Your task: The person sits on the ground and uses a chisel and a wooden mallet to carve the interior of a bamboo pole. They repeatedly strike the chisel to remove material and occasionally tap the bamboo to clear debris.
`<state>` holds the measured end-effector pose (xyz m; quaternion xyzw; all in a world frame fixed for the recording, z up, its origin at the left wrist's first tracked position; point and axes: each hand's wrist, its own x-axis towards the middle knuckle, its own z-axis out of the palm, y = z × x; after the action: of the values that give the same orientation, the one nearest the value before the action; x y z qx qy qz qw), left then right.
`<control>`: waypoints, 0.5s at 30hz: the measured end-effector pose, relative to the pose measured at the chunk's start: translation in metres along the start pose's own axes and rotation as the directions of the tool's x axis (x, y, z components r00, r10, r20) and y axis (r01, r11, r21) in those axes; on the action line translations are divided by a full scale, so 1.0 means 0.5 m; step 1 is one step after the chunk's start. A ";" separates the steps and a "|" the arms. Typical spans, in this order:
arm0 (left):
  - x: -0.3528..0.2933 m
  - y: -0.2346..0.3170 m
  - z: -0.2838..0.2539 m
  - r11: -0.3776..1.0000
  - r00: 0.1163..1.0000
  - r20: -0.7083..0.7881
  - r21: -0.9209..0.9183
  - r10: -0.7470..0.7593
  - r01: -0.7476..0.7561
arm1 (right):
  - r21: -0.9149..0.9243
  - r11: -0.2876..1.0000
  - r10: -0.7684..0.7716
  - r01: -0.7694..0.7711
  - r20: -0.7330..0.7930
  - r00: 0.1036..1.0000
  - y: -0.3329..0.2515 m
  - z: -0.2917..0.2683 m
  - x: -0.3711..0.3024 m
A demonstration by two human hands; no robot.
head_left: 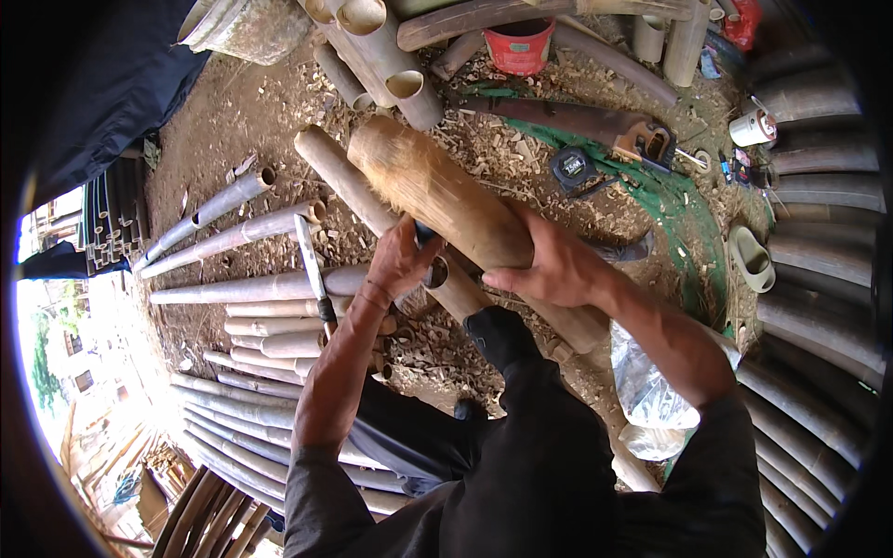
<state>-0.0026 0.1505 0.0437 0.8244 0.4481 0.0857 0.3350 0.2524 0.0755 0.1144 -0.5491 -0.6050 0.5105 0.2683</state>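
A thick, light-brown bamboo piece with a shaved, fibrous surface slants across the middle. My right hand grips its near end, thumb on the close side and fingers round the far side. Against its left side my left hand is closed on a small dark thing, mostly hidden by the fingers. Under the piece lies a longer bamboo pole, running from upper left toward my knee. Left of my left forearm is a long tool with a narrow metal blade and black handle.
Wood shavings cover the ground. A handsaw and a tape measure lie beyond my right hand on green netting. Bamboo poles fan out at left, dark ones at right. A red bucket and sandal stand farther out.
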 end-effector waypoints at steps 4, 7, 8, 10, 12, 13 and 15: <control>-0.022 0.001 0.002 0.982 0.994 -0.046 -0.169 -0.096 0.087 | 0.261 0.952 -0.124 0.162 -0.158 0.980 -0.063 -0.045 0.030; -0.023 0.000 0.008 0.985 0.997 -0.062 -0.169 -0.048 0.037 | 0.347 0.871 -0.198 0.347 -0.397 0.896 -0.056 -0.001 0.035; -0.008 0.010 0.010 0.982 0.998 -0.065 -0.186 -0.023 0.011 | 0.338 0.856 -0.226 0.390 -0.435 0.872 -0.039 0.006 0.035; -0.041 -0.046 0.007 0.985 0.995 0.026 0.142 0.095 -0.098 | -0.219 0.966 0.172 -0.135 0.159 0.972 -0.038 0.003 0.040; -0.061 -0.017 0.018 0.981 0.988 -0.121 -0.183 -0.091 0.068 | -0.098 0.995 0.025 -0.016 0.095 0.995 -0.041 -0.019 0.042; -0.055 -0.009 0.009 0.978 0.991 -0.114 -0.204 -0.074 0.049 | 0.006 0.999 -0.049 0.049 -0.002 0.999 -0.053 -0.032 0.046; -0.060 -0.021 0.010 0.979 0.994 -0.056 -0.187 -0.089 0.077 | 0.226 0.956 -0.148 0.185 -0.172 0.974 -0.094 -0.031 0.047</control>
<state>-0.0248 0.1282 0.0380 0.7671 0.4828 0.1394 0.3987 0.2420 0.1083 0.1568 -0.4969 -0.5603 0.5118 0.4209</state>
